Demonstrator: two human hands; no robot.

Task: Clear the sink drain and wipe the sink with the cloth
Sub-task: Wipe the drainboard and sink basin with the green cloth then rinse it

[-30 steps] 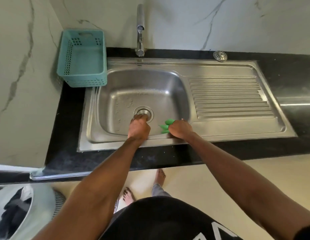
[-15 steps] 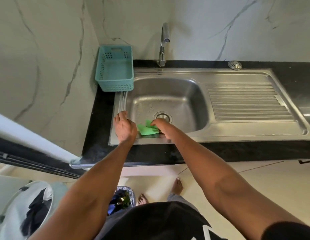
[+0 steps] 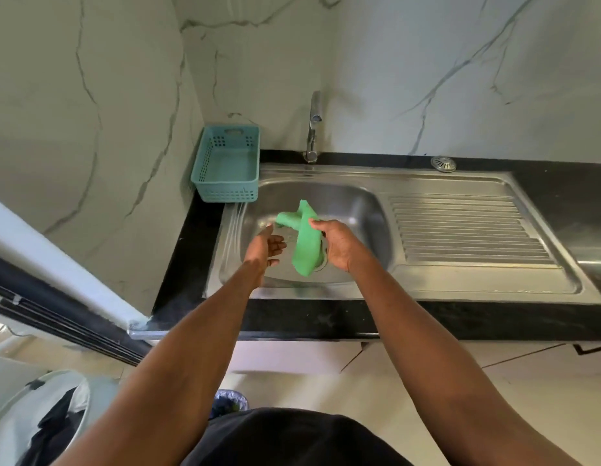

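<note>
Head view: right hand (image 3: 339, 245) grip pinches hanging green cloth (image 3: 304, 242); left hand (image 3: 263, 247) open beside it.

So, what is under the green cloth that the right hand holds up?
Under the green cloth, held in the right hand, lies the steel sink basin. Only a sliver of the drain ring shows beside the cloth; the drain opening is covered.

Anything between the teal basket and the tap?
Nothing: only bare black countertop between teal plastic basket and chrome tap, head view.
</note>
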